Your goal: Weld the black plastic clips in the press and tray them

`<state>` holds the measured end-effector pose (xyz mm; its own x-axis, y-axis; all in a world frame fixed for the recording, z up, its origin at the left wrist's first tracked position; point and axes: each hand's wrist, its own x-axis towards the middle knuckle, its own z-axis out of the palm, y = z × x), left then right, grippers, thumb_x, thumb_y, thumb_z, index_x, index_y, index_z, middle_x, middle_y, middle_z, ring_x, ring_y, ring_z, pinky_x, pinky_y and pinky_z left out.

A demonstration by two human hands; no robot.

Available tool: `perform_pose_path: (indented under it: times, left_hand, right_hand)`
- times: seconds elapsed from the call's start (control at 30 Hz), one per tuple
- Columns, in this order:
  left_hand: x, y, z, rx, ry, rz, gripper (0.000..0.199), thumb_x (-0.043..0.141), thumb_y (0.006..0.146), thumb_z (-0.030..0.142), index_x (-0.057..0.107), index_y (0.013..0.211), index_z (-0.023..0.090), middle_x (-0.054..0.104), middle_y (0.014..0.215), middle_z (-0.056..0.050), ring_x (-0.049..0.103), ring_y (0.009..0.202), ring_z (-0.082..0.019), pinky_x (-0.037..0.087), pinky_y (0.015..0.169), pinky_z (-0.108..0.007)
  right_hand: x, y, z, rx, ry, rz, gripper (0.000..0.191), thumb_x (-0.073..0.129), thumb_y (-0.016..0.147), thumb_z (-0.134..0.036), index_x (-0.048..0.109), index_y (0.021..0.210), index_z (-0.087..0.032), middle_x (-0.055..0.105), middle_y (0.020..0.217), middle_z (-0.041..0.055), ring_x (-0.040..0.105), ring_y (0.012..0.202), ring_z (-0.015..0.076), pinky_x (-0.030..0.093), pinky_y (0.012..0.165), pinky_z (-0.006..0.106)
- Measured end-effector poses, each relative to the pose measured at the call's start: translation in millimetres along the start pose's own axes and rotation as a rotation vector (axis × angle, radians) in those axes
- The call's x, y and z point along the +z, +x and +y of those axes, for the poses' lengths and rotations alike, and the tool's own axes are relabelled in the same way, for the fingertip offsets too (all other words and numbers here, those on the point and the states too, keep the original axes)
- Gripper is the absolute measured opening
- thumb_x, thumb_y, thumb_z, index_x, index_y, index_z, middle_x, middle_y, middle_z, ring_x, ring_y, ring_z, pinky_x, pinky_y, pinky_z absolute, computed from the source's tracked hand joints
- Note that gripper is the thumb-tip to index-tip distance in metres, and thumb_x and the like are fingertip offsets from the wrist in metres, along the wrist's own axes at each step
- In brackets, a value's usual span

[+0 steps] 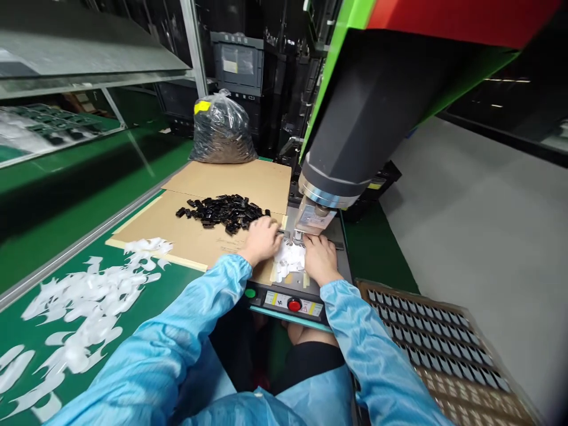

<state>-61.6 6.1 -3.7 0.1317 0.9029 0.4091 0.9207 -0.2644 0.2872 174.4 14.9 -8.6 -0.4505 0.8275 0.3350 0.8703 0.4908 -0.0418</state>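
No text readable; panel labels [276,300] too small

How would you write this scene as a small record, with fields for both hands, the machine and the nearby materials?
Left hand: left of the white pieces; grip unclear
Right hand: right of them; grip unclear
Machine: overhanging the work spot; green button and red button at front
Black parts: heaped on cardboard
White scraps: scattered on green table
Bag: tied, behind the black parts
Tray: at right, holding rows of pieces
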Motion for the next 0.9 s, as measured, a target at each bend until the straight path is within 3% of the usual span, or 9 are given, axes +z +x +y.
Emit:
perform_pose_path:
  times: [0.1,0.2,0.33,0.43,0.57,0.73,0.9]
  left_hand:
    - [-11.0,-17,-52,-0.230,0.067,0.120,0.050,0.061,0.100,0.041,0.062,0.145,0.022,0.054,0.157,-0.019,0.040,0.151,-0.043,0.035,0.121,-0.066]
    - [-13.1,-43,-85,-0.300,0.065,0.090,0.054,0.060,0.099,0.037,0.058,0.150,0.019,0.046,0.163,-0.023,0.040,0.153,-0.046,0.036,0.122,-0.070]
    - [-9.6,-77,-88,-0.105,-0.096,0.025,0.046,0.051,0.103,0.029,0.060,0.147,0.022,0.048,0.162,-0.019,0.051,0.147,-0.036,0.048,0.120,-0.056]
    - [-10.9,-95,-83,0.026,-0.224,-0.021,0.048,0.050,0.105,0.026,0.054,0.153,0.025,0.049,0.163,-0.015,0.049,0.150,-0.030,0.047,0.124,-0.050]
    - [-17.5,-109,-91,-0.103,-0.258,0.017,0.068,0.063,0.100,0.035,0.041,0.162,0.019,0.046,0.163,-0.019,0.044,0.154,-0.032,0.043,0.127,-0.051]
    - [-19.8,-113,-104,-0.161,-0.235,-0.008,0.048,0.066,0.098,0.040,0.061,0.142,0.022,0.065,0.144,-0.014,0.057,0.138,-0.033,0.045,0.121,-0.053]
    - [-21.1,-113,-108,-0.193,-0.234,0.021,0.043,0.068,0.096,0.035,0.066,0.136,0.023,0.069,0.136,-0.013,0.059,0.133,-0.032,0.048,0.116,-0.052]
  right_hand:
    - [5,2,3,-0.007,0.002,0.005,0.057,0.051,0.092,-0.010,0.065,0.146,-0.018,0.066,0.141,0.0192,0.049,0.123,0.0405,0.037,0.099,0.054]
    - [8,2,4,0.009,0.019,0.015,0.057,0.050,0.092,-0.010,0.065,0.146,-0.019,0.066,0.141,0.0185,0.050,0.123,0.0401,0.038,0.100,0.054]
    - [12,2,4,0.019,0.043,0.034,0.058,0.051,0.092,-0.013,0.065,0.148,-0.022,0.066,0.142,0.0176,0.052,0.124,0.0397,0.039,0.103,0.054]
    - [13,2,5,0.047,0.045,0.031,0.056,0.051,0.093,-0.016,0.066,0.146,-0.023,0.065,0.144,0.0162,0.052,0.125,0.0395,0.040,0.104,0.054]
    - [10,-2,-2,0.084,0.048,0.046,0.049,0.052,0.094,-0.019,0.068,0.141,-0.023,0.066,0.141,0.0162,0.053,0.126,0.0394,0.042,0.104,0.055]
    - [9,-2,-47,0.019,0.162,0.181,0.040,0.056,0.095,-0.023,0.068,0.133,-0.019,0.067,0.135,0.0167,0.049,0.135,0.0383,0.039,0.116,0.059]
    - [20,30,-119,-0.280,0.380,0.057,0.043,0.058,0.094,-0.015,0.063,0.136,-0.022,0.062,0.150,0.0113,0.045,0.146,0.0296,0.037,0.123,0.053]
